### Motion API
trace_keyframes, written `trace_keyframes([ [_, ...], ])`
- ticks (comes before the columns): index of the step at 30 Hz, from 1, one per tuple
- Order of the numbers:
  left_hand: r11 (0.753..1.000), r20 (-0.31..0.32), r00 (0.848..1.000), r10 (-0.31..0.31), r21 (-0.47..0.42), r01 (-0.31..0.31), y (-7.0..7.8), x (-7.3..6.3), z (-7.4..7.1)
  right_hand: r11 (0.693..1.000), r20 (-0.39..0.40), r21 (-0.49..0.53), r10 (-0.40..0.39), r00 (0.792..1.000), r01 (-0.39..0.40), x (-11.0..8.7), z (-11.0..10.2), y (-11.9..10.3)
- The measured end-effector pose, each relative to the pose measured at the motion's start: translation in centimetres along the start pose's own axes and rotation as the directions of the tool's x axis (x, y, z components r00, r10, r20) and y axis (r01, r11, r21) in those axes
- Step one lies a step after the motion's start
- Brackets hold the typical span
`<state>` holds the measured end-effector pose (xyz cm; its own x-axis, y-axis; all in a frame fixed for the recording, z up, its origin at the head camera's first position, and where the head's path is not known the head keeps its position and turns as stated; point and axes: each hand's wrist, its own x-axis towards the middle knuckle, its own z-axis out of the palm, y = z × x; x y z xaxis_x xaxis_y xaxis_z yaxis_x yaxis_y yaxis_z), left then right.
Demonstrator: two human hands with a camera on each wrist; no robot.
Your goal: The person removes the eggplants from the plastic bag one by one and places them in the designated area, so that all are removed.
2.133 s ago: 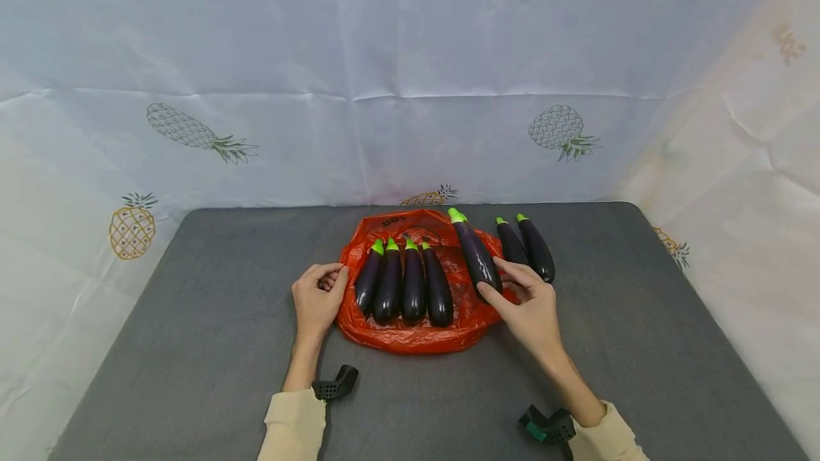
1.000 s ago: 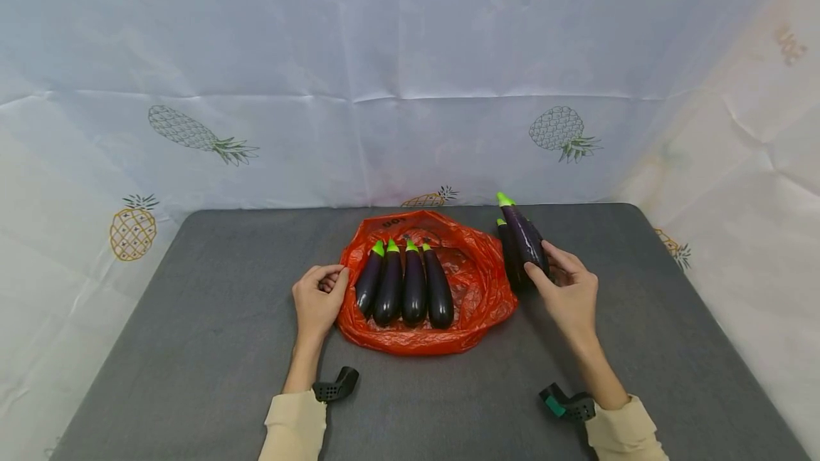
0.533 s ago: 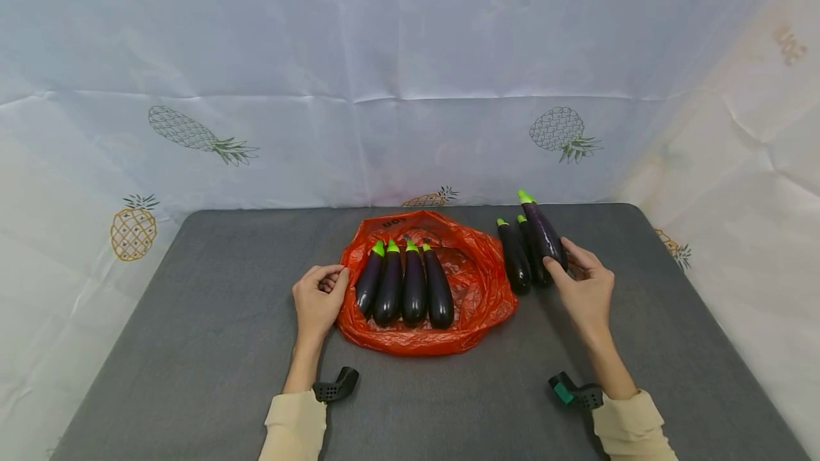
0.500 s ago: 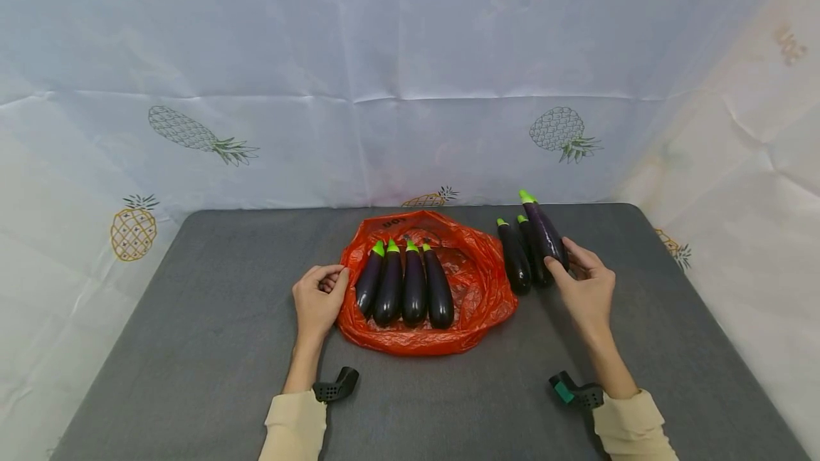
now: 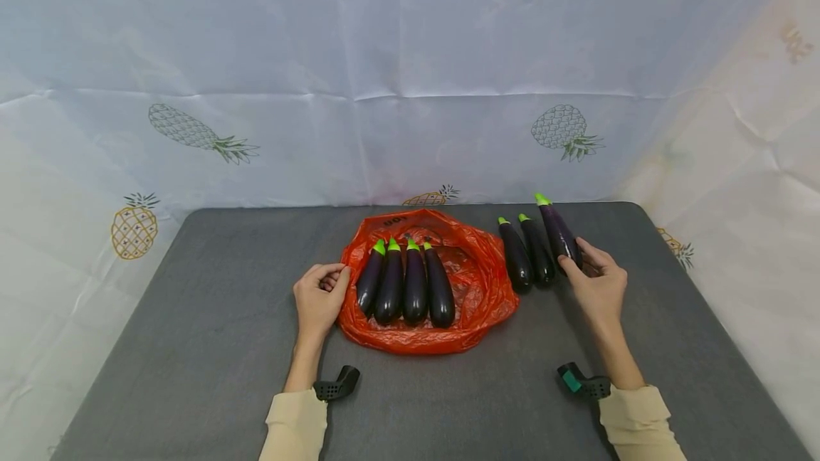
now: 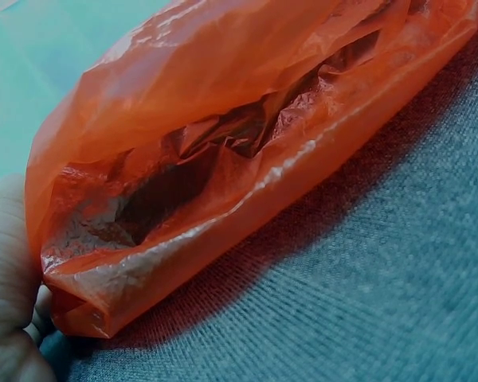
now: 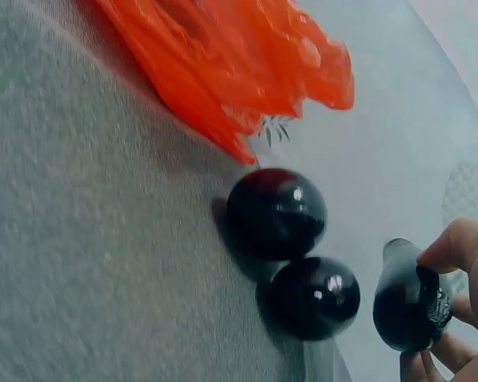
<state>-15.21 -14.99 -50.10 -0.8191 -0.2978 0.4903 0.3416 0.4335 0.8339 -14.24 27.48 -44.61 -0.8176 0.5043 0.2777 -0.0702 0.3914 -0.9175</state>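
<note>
A red plastic bag lies spread on the table with its mouth open, and several eggplants rest side by side in its left part. My left hand pinches the bag's left edge; the left wrist view shows the fingers at the rim of the bag. To the right of the bag, my right hand holds an eggplant by its thick lower end, green stem pointing away. Its fingers curl round that end in the right wrist view, where the held eggplant appears raised off the table.
Two more eggplants lie between the bag and my right hand, a left one close to the bag's edge and a right one beside it. The grey table ends at a pale curtain with pineapple prints.
My right hand has carried its eggplant from over the bag rightward, past the two lying eggplants, to their right side. My left hand has stayed at the bag's edge.
</note>
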Motion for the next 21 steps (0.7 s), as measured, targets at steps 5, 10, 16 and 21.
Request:
trace_keyframes([
  [5,1.0,0.001,1.0,0.001,0.011,-0.001,-0.2,0.0,0.0,0.999,0.01,-0.043,0.026,1.0,-0.026,0.2,-0.5,0.5],
  [10,1.0,-0.005,1.0,0.015,0.021,-0.015,-0.2,0.0,0.0,0.994,0.033,-0.105,0.041,0.999,-0.038,0.3,-0.9,1.1],
  [16,1.0,-0.006,1.0,0.016,0.021,-0.016,0.0,0.0,0.0,0.985,0.071,-0.164,0.059,0.996,-0.047,0.3,-1.2,1.8],
  [21,1.0,-0.004,1.0,0.008,0.012,-0.008,0.1,0.0,0.0,0.984,0.104,-0.17,0.068,0.992,-0.05,0.2,-1.5,2.1],
])
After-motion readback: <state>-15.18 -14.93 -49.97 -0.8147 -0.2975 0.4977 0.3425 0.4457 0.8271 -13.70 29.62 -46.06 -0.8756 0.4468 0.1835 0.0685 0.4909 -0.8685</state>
